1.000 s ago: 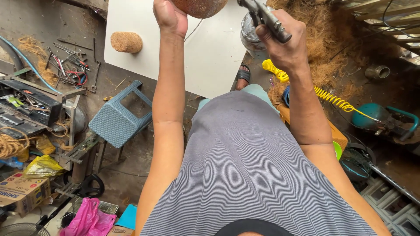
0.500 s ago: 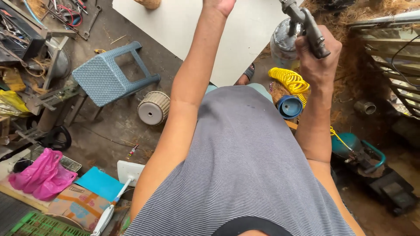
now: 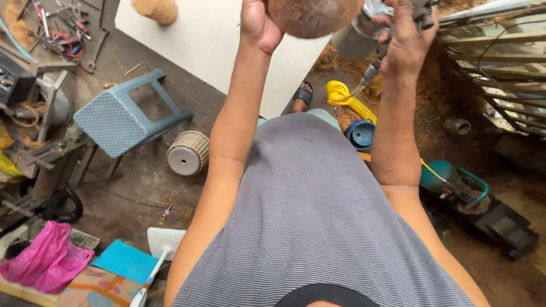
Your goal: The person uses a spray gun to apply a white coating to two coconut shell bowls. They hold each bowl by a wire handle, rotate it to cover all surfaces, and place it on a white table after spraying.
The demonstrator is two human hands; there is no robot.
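Left hand [image 3: 259, 25] grips brown coconut shell [image 3: 314, 16] from its left side, raised over white table [image 3: 216, 51] near edge. Right hand [image 3: 406, 40] clenches spray gun [image 3: 369, 34], just right of shell, cup toward it.

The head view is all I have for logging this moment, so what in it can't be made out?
- Brown round husk in the left hand: its top is cut off by the upper edge.
- Spray gun: mostly covered by the right hand; trigger not visible.
- Yellow coiled hose: its run is hidden behind the right arm.
- Legs: covered by the striped shirt.
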